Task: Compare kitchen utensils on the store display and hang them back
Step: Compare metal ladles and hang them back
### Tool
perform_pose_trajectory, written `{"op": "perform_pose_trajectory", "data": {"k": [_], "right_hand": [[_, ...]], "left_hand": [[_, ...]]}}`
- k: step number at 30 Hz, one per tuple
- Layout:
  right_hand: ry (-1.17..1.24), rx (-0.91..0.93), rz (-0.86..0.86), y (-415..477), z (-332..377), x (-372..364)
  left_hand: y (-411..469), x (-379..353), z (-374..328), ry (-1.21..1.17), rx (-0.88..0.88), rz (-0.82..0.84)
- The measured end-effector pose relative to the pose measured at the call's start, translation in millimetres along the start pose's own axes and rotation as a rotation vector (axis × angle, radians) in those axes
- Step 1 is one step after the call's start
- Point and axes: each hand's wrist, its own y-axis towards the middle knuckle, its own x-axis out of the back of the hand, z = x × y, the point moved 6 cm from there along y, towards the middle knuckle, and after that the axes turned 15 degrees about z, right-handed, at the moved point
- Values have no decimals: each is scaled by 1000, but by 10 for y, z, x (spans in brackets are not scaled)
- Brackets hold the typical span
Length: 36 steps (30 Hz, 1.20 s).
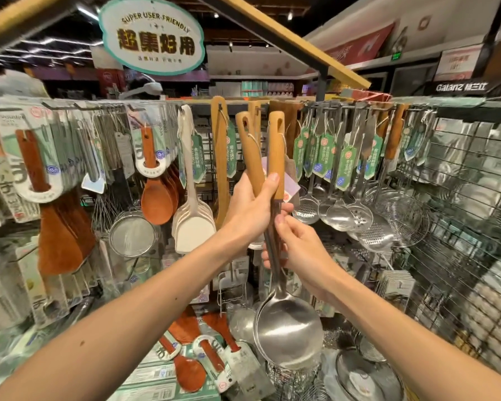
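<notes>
I hold two utensils upright in front of the display rail. A steel ladle point(288, 331) has a light wooden handle with a hanging hole at the top and a wide bowl hanging low. Beside it rises a second wooden handle point(248, 146), tilted left; its head is hidden behind the ladle. My left hand point(253, 208) grips both handles, thumb pressed on the ladle's wood. My right hand point(297, 244) pinches the ladle's metal shaft just below the left hand.
The rail point(344, 107) carries hooks with steel skimmers point(359, 218), brown wooden spoons point(156, 198), white spatulas point(191, 227), a dark spatula point(58, 241) and strainers. A wire grid wall point(460, 212) stands right. Packaged utensils lie on the shelf below. A sign point(152, 36) hangs overhead.
</notes>
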Motion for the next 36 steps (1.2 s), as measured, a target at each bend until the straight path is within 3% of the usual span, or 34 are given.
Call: {"op": "perform_pose_trajectory", "data": {"k": [3,8,11,14,17,20,36], "right_hand": [[-105,75,-142,27,54,92],[-53,244,-265,47,215,252],[8,271,-264,154,251,280],[-104,227,-331,286,283,337],[-285,194,-414,374,388,437],[-306,252,-344,490,508,427],[-331,197,-354,1000,469,465]], "left_hand": [[19,133,62,-27,45,-50],[28,501,93,40,48,-284],[16,653,30,86,17,-381],[25,816,-49,152,-36,-454],[35,921,-138,318,-86,-467],[36,900,-206,411,-101,-423],[205,629,-237,381,-134,-272]]}}
